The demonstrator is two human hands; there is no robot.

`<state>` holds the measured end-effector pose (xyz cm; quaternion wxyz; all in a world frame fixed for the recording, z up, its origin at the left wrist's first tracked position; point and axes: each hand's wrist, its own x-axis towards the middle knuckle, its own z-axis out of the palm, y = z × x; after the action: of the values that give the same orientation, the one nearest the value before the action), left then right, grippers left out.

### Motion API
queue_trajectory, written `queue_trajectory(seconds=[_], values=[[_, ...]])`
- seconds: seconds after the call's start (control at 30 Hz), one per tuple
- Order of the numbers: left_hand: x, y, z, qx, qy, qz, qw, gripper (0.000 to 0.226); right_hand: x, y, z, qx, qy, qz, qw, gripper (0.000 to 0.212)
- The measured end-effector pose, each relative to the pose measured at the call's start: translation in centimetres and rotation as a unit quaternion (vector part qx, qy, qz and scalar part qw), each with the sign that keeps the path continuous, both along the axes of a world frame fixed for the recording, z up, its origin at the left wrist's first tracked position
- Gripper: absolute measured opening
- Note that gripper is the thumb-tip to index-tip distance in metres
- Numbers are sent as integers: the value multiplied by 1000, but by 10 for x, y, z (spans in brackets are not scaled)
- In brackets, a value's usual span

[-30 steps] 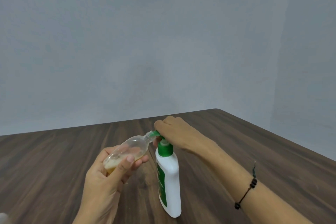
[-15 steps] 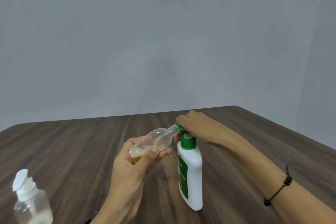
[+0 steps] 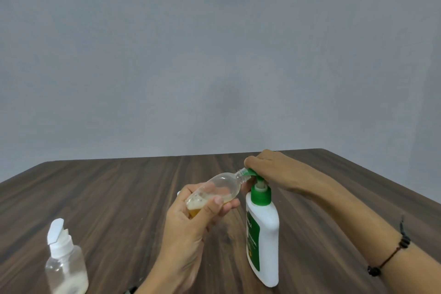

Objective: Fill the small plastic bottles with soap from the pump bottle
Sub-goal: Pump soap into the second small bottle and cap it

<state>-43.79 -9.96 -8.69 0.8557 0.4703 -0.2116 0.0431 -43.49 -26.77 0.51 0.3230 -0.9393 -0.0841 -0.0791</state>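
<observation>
A white pump bottle (image 3: 265,241) with a green collar and green label stands on the dark wooden table (image 3: 114,198). My right hand (image 3: 274,169) covers its green pump head, fingers curled over it. My left hand (image 3: 191,227) grips a small clear bottle (image 3: 222,186), tilted with its open neck against the pump spout. Amber soap with foam lies in that bottle's lower end. A second small clear bottle (image 3: 65,267) with a white flip cap open stands at the near left.
The table's far edge meets a plain grey wall (image 3: 214,67). The table's right corner (image 3: 334,153) is rounded. A dark beaded bracelet (image 3: 391,258) sits on my right wrist.
The view has swung left and down, bringing the second small bottle into sight. The pump head has risen, showing its white stem. Both hands keep their holds.
</observation>
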Motion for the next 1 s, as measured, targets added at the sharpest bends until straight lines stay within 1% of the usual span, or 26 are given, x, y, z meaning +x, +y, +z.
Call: queue_trajectory(seconds=[0.1, 0.23, 0.27, 0.33, 0.4, 0.5, 0.6, 0.8, 0.9, 1.0], values=[[0, 0, 4, -7, -8, -9, 1000, 51, 0, 1, 3, -8, -3, -1, 1000, 59], [-1, -4, 4, -7, -15, -27, 1000, 43, -3, -2, -2, 3, -16, -9, 1000, 65], [-2, -5, 2, -3, -14, -27, 1000, 42, -2, -4, -6, 1, -18, -12, 1000, 64], [-3, -5, -5, 6, -3, -25, 1000, 45, 0, -5, -18, -3, -18, -19, 1000, 52], [-4, -4, -9, 10, 5, -19, 1000, 47, 2, -3, -27, 11, -20, -27, 999, 45], [-4, 0, -11, -3, 8, -11, 1000, 47, 4, 1, -26, 36, -21, -16, 999, 52], [-3, 5, -9, -2, 9, -7, 1000, 50, 4, 5, -20, 15, -19, -12, 1000, 47], [-2, -1, 1, -15, -1, -11, 1000, 47, 0, 1, -5, 6, -8, -5, 1000, 59], [-2, -3, 4, -1, -5, -20, 1000, 46, 0, -3, -8, 25, -21, -12, 999, 55], [-2, 0, 1, 14, -1, -20, 1000, 44, 1, 2, -14, 44, -9, 5, 999, 67]])
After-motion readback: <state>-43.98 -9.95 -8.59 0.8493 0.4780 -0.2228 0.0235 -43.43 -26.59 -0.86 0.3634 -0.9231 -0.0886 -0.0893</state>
